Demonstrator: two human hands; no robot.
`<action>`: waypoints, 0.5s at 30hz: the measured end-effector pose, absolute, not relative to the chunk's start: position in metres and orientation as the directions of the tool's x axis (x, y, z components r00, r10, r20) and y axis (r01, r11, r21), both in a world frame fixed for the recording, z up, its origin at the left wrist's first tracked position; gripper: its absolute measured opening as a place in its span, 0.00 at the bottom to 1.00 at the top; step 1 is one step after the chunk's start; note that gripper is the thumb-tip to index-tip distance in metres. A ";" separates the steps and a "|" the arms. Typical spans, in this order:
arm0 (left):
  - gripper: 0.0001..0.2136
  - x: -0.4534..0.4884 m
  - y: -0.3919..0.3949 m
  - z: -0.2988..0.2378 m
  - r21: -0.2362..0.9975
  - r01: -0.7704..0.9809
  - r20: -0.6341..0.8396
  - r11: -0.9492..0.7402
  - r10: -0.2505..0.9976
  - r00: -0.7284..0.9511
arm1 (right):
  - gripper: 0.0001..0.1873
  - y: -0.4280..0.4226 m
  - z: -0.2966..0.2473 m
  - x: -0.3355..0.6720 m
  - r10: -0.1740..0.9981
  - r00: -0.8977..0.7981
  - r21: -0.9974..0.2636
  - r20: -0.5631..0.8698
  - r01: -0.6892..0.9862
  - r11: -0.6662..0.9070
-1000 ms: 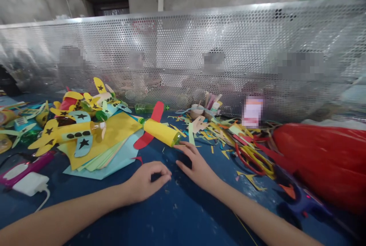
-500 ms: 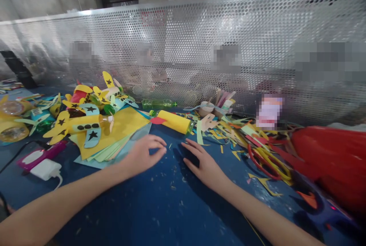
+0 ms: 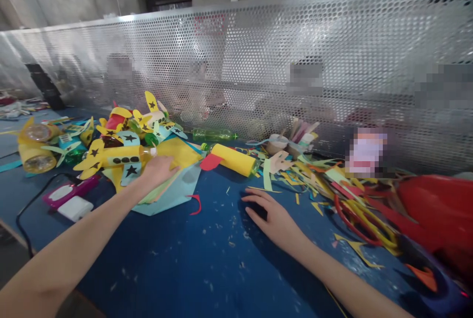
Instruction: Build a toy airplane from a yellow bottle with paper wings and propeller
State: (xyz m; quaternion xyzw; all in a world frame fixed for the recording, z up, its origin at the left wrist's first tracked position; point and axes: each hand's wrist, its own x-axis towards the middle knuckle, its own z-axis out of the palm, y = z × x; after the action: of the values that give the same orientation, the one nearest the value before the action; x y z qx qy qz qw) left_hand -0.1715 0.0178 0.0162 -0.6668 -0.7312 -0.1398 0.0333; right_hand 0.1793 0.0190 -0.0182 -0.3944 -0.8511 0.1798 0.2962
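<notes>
My left hand (image 3: 158,171) rests on a stack of coloured paper sheets (image 3: 190,175), yellow on top with green and light blue below. Its fingers are blurred, so whether they grip a sheet is unclear. Just left of it lies a toy plane (image 3: 120,155), a yellow-wrapped bottle with light blue star-marked wings. My right hand (image 3: 275,217) hovers low over the blue table or rests on it, fingers apart and slightly curved, holding nothing. Beyond the hands, a bottle wrapped in yellow paper (image 3: 234,159) lies on its side, with a red paper piece (image 3: 211,161) near its cap end.
More bottle planes (image 3: 151,121) are heaped at the left, near a purple-and-white device (image 3: 61,194). A green bottle (image 3: 214,134) lies by the perforated metal screen (image 3: 254,61). Paper scraps, scissors (image 3: 373,224) and a red bag (image 3: 436,204) occupy the right. A red scrap (image 3: 199,204) lies centrally.
My left hand has moved left from the table's middle onto the paper stack, exposing a red scrap. My right hand stays near the same spot. The view has shifted slightly left.
</notes>
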 end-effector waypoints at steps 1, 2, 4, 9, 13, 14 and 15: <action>0.22 -0.172 0.018 0.016 0.150 0.986 0.234 0.071 0.966 -0.105 | 0.11 0.019 -0.018 0.179 0.777 -0.514 -0.540 0.364 0.563 0.625; 0.21 -0.172 0.020 0.016 0.146 0.987 0.232 0.072 0.967 -0.105 | 0.11 0.019 -0.018 0.179 0.777 -0.514 -0.540 0.363 0.563 0.625; 0.19 -0.176 0.023 0.016 0.146 0.987 0.226 0.072 0.969 -0.104 | 0.12 0.019 -0.018 0.179 0.779 -0.515 -0.542 0.359 0.565 0.623; 0.17 -0.183 0.029 0.015 0.161 0.985 0.229 0.065 0.968 -0.101 | 0.11 0.018 -0.019 0.179 0.777 -0.509 -0.550 0.370 0.554 0.625; 0.18 -0.184 0.028 0.018 0.199 0.975 0.275 0.095 0.950 -0.149 | 0.11 0.018 -0.018 0.179 0.775 -0.513 -0.550 0.369 0.552 0.627; 0.18 -0.184 0.027 0.020 0.215 0.970 0.295 0.110 0.940 -0.172 | 0.12 0.018 -0.018 0.179 0.775 -0.514 -0.549 0.368 0.552 0.627; 0.18 -0.185 0.026 0.023 0.233 0.964 0.317 0.127 0.927 -0.199 | 0.12 0.018 -0.019 0.179 0.774 -0.515 -0.549 0.368 0.552 0.628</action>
State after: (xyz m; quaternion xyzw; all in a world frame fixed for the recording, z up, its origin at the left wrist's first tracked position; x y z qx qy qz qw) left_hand -0.1845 0.0261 0.0231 -0.6312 -0.7492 -0.1954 0.0471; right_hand 0.1792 0.0177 -0.0185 -0.3898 -0.8505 0.1847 0.3008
